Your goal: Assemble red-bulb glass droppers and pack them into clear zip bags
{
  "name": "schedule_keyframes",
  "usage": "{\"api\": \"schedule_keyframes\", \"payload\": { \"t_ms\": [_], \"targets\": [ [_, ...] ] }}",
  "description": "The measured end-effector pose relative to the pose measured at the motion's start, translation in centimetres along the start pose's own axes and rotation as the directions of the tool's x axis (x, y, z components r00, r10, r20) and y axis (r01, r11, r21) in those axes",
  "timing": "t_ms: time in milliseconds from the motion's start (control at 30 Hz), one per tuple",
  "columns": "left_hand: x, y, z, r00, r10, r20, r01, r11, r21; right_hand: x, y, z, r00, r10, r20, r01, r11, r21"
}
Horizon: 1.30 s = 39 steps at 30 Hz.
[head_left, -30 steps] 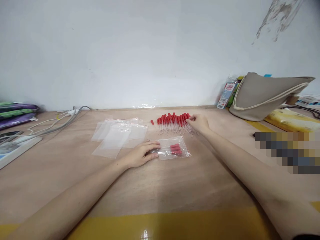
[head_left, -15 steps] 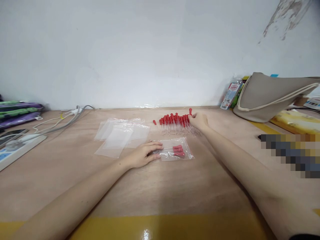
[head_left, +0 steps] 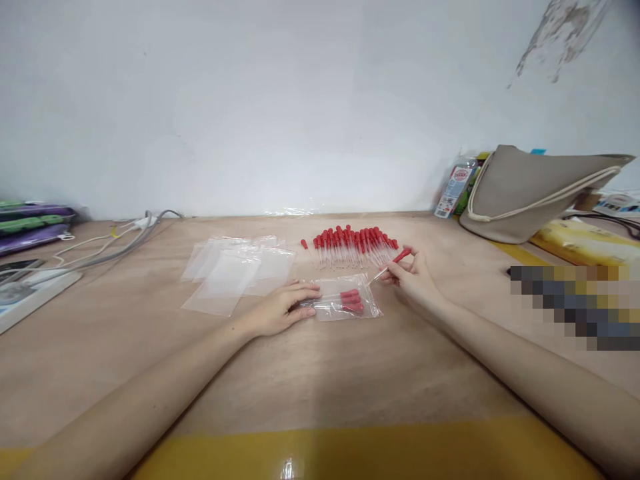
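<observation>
A row of glass droppers with red bulbs (head_left: 350, 243) lies on the wooden table (head_left: 320, 373). In front of it lies a small clear bag (head_left: 347, 300) with a few red-bulbed droppers inside. My left hand (head_left: 280, 308) rests flat on the bag's left end, fingers stretched out. My right hand (head_left: 413, 275) pinches a single dropper (head_left: 395, 261), its glass tip pointing at the bag's right opening. A stack of empty clear bags (head_left: 235, 270) lies to the left.
A grey tote bag (head_left: 530, 190) and yellow packets (head_left: 580, 243) stand at the right. Cables (head_left: 115, 243) and a power strip (head_left: 30, 297) lie at the left, with purple and green items (head_left: 30, 223) behind. A white wall closes the back. Yellow tape (head_left: 350, 453) lines the near edge.
My right hand lifted one dropper out of the row and brought it toward me, down to the bag's right end. My left hand stayed on the bag.
</observation>
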State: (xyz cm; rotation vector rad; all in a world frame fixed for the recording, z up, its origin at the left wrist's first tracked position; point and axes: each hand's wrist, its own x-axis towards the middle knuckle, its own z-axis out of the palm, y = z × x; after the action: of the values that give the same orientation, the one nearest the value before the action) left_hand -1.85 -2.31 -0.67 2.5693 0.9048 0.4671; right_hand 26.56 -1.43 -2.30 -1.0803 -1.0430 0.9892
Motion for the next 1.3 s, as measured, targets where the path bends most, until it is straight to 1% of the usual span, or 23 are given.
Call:
{"api": "schedule_keyframes", "payload": {
  "t_ms": [100,233,300,400,467,500,567,600,633,667,700,833,867,933,1000,1067,1100,1133,1167,1233,1267,1300],
  "targets": [
    [0.0,0.0,0.0,1.000,0.009,-0.002,-0.009,1.000,-0.001,-0.3,0.7,0.8,0.999,0.044,0.009,-0.045,0.995,0.092],
    [0.1,0.2,0.0,1.000,0.005,-0.001,-0.005,1.000,0.007,-0.7,1.3,1.2,0.992,0.068,0.108,-0.084,0.986,0.145],
    [0.1,0.3,0.0,1.000,0.007,-0.003,-0.007,1.000,0.009,-0.8,1.3,1.1,0.981,0.104,0.163,-0.120,0.988,0.097],
    [-0.1,0.4,0.0,1.000,0.003,-0.016,-0.003,1.000,-0.006,-0.9,1.0,0.5,0.961,0.137,0.238,-0.116,0.988,-0.102],
    [-0.1,0.4,0.0,1.000,-0.003,-0.021,0.002,1.000,-0.017,-0.8,0.6,0.1,0.933,0.147,0.329,-0.072,0.970,-0.231],
    [-0.2,0.4,0.1,1.000,-0.003,-0.023,0.003,1.000,-0.021,-0.8,0.4,-0.1,0.908,0.162,0.386,-0.056,0.961,-0.272],
    [-0.2,0.3,0.1,1.000,0.000,-0.023,-0.001,1.000,-0.028,-0.6,0.0,-0.5,0.845,0.202,0.495,-0.042,0.948,-0.315],
    [-0.2,0.3,0.1,1.000,0.001,-0.025,-0.002,1.000,-0.031,-0.4,-0.1,-0.6,0.818,0.219,0.532,-0.043,0.945,-0.323],
    [-0.2,0.4,0.1,1.000,0.001,-0.026,-0.002,0.999,-0.033,-0.3,-0.1,-0.6,0.801,0.234,0.551,-0.049,0.943,-0.330],
    [-0.2,0.4,0.0,1.000,-0.001,-0.024,0.000,0.999,-0.034,-0.1,-0.1,-0.6,0.798,0.244,0.551,-0.053,0.940,-0.338],
    [-0.2,0.4,0.0,1.000,-0.003,-0.022,0.002,0.999,-0.035,0.1,0.1,-0.5,0.809,0.247,0.533,-0.059,0.937,-0.346],
    [-0.2,0.5,-0.1,1.000,-0.012,-0.015,0.012,0.999,-0.037,0.7,1.0,0.5,0.902,0.228,0.366,-0.079,0.922,-0.380],
    [-0.2,0.5,-0.1,1.000,-0.013,-0.015,0.013,0.999,-0.037,0.8,1.2,0.8,0.924,0.198,0.328,-0.058,0.919,-0.391],
    [-0.1,0.5,0.0,1.000,-0.017,-0.012,0.017,0.999,-0.035,0.6,1.5,1.4,0.954,0.103,0.283,0.033,0.898,-0.438],
    [-0.1,0.5,0.0,1.000,-0.023,-0.008,0.022,0.999,-0.033,0.3,1.5,1.8,0.962,0.019,0.272,0.128,0.849,-0.512],
    [-0.1,0.5,-0.1,1.000,-0.026,-0.005,0.026,0.999,-0.034,-0.1,1.3,2.1,0.957,0.002,0.291,0.165,0.821,-0.547],
    [-0.1,0.5,-0.1,1.000,-0.028,-0.005,0.027,0.999,-0.035,-0.3,1.1,2.2,0.947,0.013,0.320,0.169,0.830,-0.532],
    [-0.1,0.6,-0.1,1.000,-0.030,-0.003,0.030,0.999,-0.034,-0.4,1.0,2.2,0.930,0.025,0.368,0.173,0.851,-0.495],
    [-0.1,0.6,-0.1,0.999,-0.032,-0.002,0.032,0.999,-0.034,-0.5,0.9,2.1,0.902,0.036,0.430,0.177,0.878,-0.446],
    [-0.1,0.7,-0.2,0.999,-0.036,-0.002,0.036,0.999,-0.033,-0.4,0.8,1.8,0.835,0.060,0.547,0.168,0.919,-0.356],
    [-0.1,0.8,-0.2,0.999,-0.036,-0.001,0.036,0.999,-0.032,-0.2,0.8,1.6,0.820,0.081,0.567,0.142,0.930,-0.338],
    [-0.1,0.8,-0.2,0.999,-0.033,0.000,0.033,0.999,-0.031,0.1,0.8,1.3,0.825,0.110,0.554,0.108,0.932,-0.345]
  ]
}}
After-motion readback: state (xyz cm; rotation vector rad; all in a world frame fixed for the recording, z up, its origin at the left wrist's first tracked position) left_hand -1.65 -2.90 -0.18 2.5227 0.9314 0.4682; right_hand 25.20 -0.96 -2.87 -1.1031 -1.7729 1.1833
